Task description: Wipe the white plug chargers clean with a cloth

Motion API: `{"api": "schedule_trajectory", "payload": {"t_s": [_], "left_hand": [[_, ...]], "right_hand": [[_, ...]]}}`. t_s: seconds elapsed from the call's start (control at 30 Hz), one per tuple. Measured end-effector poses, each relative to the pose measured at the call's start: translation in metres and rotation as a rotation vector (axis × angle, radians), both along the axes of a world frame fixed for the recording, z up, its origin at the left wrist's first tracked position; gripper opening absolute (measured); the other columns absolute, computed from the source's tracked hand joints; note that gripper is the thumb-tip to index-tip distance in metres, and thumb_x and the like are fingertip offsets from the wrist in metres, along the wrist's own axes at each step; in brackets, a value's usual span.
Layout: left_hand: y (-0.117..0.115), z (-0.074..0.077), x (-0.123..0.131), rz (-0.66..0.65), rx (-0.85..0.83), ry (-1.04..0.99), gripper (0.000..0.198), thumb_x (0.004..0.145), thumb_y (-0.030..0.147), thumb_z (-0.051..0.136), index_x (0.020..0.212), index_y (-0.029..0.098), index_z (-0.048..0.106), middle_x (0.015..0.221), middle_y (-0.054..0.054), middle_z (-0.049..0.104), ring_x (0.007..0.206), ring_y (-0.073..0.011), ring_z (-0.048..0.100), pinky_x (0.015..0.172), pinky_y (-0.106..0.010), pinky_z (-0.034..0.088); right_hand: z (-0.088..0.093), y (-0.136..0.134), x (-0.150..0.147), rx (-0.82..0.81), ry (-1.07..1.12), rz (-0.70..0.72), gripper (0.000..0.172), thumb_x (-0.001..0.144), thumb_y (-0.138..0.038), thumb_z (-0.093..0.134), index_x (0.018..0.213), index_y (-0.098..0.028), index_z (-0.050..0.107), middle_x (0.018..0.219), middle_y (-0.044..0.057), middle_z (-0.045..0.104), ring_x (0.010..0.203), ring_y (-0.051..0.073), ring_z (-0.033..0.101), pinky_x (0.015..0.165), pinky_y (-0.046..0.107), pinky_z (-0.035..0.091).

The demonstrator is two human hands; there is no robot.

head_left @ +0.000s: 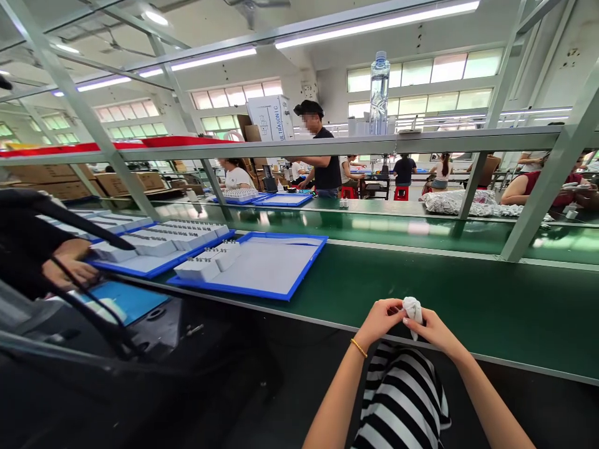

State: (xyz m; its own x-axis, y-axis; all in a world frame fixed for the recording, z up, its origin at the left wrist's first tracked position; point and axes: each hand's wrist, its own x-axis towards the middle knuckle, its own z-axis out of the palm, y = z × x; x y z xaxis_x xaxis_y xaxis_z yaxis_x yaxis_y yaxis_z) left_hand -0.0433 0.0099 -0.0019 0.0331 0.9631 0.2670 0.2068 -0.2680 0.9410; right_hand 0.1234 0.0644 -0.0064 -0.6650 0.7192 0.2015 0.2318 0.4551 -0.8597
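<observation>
- White cloth wad (pixel 412 310), crumpled, could be tissue, can't tell at this size; sits between both hands, just above near edge of bench, narrow end hanging down
- Left hand (pixel 380 322): fingers curled, pinching wad's left side; gold bangle (pixel 359 348) on wrist
- Right hand (pixel 433 330): fingertips pressed together, pinching wad from right and below; both hands close together around it
- Black-and-white striped top (pixel 400 399) right below hands, on person's own body
- Green bench surface (pixel 472 305) runs ahead of hands, nothing touching hands except wad
- Blue-framed tray (pixel 299 255), nearest one on bench, up and left of hands, well apart; white foam blocks (pixel 207 262) with small dark items in rows lie at its left end
- Second blue-framed tray (pixel 161 265) just left of it, more white blocks on it
- Co-worker's hand (pixel 68 265) at far left, beside second tray, black sleeve over arm, dark cords across view
- Clear water bottle (pixel 379 93) upright on metal shelf rail (pixel 299 143) above bench
- Further blue trays (pixel 283 199) on next bench, co-worker in black T-shirt and cap (pixel 325 159) standing behind them
- Silver bag pile (pixel 458 202) on far bench at right; cardboard boxes (pixel 60 174) stacked far left
</observation>
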Motion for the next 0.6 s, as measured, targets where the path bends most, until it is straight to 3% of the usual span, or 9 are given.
{"api": "schedule_trajectory", "payload": {"t_s": [0.23,0.47,0.6], "left_hand": [[-0.0013,-0.0004,-0.0016,0.016,-0.003,0.068,0.033,0.081,0.039,0.062,0.099,0.014,0.074,0.087,-0.006,0.071,0.070,-0.0146,0.057,0.065,-0.026,0.043],[-0.0057,0.0054,-0.0007,0.046,-0.015,0.009,0.042,0.083,0.048,0.063,0.106,0.015,0.073,0.095,-0.009,0.074,0.080,-0.0188,0.064,0.074,-0.030,0.049],[-0.0054,0.0063,-0.0018,0.104,-0.002,-0.019,0.037,0.086,0.046,0.058,0.105,0.017,0.071,0.093,-0.007,0.073,0.079,-0.0178,0.065,0.076,-0.030,0.050]], "right_hand": [[-0.0013,-0.0020,0.0028,-0.015,0.000,0.000,0.053,0.080,-0.066,0.057,0.082,-0.014,0.068,0.073,0.004,0.062,0.067,0.016,0.052,0.061,0.026,0.042],[0.0015,-0.0026,0.0046,-0.051,0.068,-0.071,0.055,0.079,-0.066,0.058,0.093,-0.014,0.071,0.081,0.006,0.067,0.076,0.021,0.058,0.068,0.029,0.046],[0.0023,-0.0016,0.0051,-0.048,0.092,-0.089,0.060,0.079,-0.068,0.057,0.100,-0.014,0.071,0.079,0.006,0.067,0.074,0.020,0.058,0.069,0.030,0.047]]}}
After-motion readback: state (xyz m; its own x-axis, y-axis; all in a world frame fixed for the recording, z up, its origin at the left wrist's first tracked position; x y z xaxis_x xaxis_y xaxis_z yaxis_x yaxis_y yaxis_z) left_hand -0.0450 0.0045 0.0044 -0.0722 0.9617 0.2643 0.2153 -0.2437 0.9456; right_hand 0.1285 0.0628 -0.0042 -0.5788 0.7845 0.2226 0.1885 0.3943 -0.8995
